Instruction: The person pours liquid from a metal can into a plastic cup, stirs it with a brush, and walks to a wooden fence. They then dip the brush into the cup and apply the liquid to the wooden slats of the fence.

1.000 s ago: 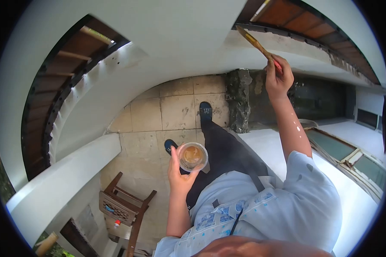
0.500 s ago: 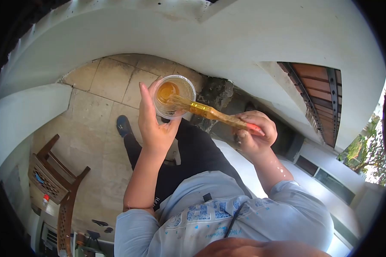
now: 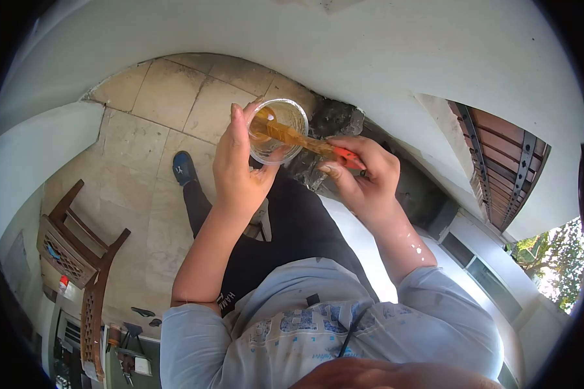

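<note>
My left hand [image 3: 237, 152] is wrapped round a clear plastic cup [image 3: 298, 120], tilted so its mouth faces me. Amber liquid shows at the bottom of the cup. In my right hand [image 3: 370, 170] is a paintbrush [image 3: 311, 144], pinched by its red-tipped wooden handle. The brush's bristle end lies inside the cup, at the amber liquid; the bristles themselves are mostly hidden there. White specks dot my right forearm.
Pale walls [image 3: 188, 32] curve ahead and to the left. Wooden chairs [image 3: 78, 249] stand on the tiled floor [image 3: 133, 175] at the left. A dark rough patch [image 3: 334, 120] adjoins the wall beyond the cup. Brown slatted panels [image 3: 499, 155] sit in an opening at the right.
My right hand has moved left and up, pushing the paintbrush deeper into the cup. The cup has shifted slightly up and right in view, and the camera has turned a little.
</note>
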Available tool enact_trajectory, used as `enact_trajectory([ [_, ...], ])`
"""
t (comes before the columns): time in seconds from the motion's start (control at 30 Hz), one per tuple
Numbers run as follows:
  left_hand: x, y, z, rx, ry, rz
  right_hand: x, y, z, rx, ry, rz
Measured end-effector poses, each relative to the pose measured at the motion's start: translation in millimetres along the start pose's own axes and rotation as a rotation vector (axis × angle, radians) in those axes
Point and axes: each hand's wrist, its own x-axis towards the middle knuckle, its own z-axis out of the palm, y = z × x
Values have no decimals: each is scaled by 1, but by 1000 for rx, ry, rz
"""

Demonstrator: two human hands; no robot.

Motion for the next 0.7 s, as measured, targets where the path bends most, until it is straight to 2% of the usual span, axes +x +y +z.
enact_trajectory([
  [0.2, 13, 22, 11, 1, 27, 8, -12, 0, -24, 17, 126, -42],
  [0.27, 21, 28, 15, -10, 41, 39, -12, -2, -30, -66, 170, -202],
  [0.33, 27, 33, 17, 4, 52, 52, -7, -1, -32, -71, 190, -243],
  [0.4, 33, 38, 18, 6, 65, 58, -3, -5, -36, -137, 141, -303],
  [0.53, 40, 47, 13, 38, 99, 91, 2, -9, -35, -149, 115, -289],
  [0.7, 36, 49, -1, 15, 127, 95, -3, -21, -36, -163, 140, -338],
])
